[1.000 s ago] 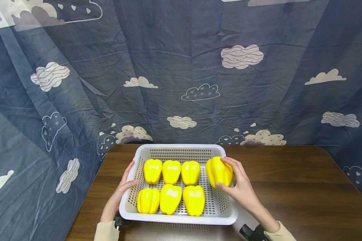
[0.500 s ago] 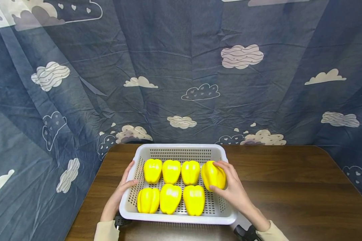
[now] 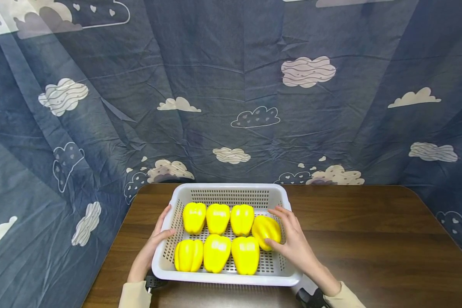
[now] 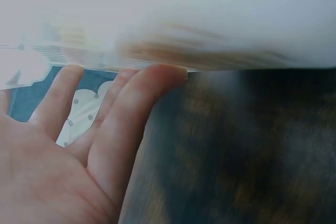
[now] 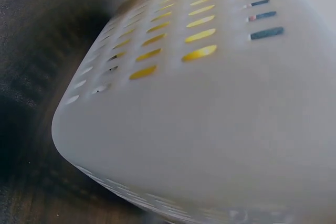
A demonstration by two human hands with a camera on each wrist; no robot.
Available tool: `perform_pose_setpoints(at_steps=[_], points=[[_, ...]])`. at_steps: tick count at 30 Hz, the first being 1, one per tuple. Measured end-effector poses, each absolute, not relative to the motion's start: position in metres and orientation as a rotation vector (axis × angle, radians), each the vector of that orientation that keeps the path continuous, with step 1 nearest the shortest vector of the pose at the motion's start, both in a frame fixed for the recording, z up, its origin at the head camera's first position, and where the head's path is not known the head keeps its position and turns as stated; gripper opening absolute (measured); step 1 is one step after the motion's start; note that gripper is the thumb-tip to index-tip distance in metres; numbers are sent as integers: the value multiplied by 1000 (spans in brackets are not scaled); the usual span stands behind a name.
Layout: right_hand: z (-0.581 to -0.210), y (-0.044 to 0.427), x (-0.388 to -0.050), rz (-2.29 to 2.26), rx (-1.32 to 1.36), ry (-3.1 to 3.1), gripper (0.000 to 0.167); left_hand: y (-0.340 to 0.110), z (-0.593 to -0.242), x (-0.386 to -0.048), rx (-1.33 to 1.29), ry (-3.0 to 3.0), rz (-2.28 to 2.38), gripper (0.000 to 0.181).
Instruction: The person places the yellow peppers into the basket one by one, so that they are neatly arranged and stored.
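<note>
A white plastic basket (image 3: 231, 278) with slotted walls stands on the table in the head view. Yellow bell peppers lie in it, three in a back row (image 3: 217, 218) and three in a front row (image 3: 217, 253). One more yellow bell pepper (image 3: 265, 230) rests tilted at the right end. My right hand (image 3: 298, 248) reaches over the right rim, fingers spread around this pepper; the thumb tip overlaps it and the other fingertips look apart from it. My left hand (image 3: 149, 253) holds the basket's left side, thumb over the rim, fingers (image 4: 126, 103) against the outer wall.
The brown wooden table (image 3: 369, 239) extends to the right of the basket. A blue cloth (image 3: 254, 141) with cloud prints hangs behind the table and along its left. In the right wrist view, the basket's wall (image 5: 184, 129) fills most of the picture and hides the hand.
My right hand has moved left and lowered the last bell pepper into the basket beside the others. Its fingers have loosened around it. My left hand stays on the basket.
</note>
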State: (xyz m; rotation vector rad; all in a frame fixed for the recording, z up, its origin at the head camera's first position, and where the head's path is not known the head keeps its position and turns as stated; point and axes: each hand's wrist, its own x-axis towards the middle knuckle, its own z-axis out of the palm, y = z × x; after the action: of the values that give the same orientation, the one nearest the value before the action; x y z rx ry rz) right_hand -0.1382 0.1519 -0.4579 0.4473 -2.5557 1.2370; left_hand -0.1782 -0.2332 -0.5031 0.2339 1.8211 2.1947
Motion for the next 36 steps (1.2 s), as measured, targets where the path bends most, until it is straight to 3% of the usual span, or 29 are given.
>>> perform_pose_setpoints(at_steps=[27, 36], points=[[-452, 171, -134, 1292, 404, -2465, 63, -244, -493, -182, 124, 2073, 1996, 67], [-448, 176, -135, 1267, 336, -2528, 61, -251, -482, -184, 222, 2282, 1814, 63]])
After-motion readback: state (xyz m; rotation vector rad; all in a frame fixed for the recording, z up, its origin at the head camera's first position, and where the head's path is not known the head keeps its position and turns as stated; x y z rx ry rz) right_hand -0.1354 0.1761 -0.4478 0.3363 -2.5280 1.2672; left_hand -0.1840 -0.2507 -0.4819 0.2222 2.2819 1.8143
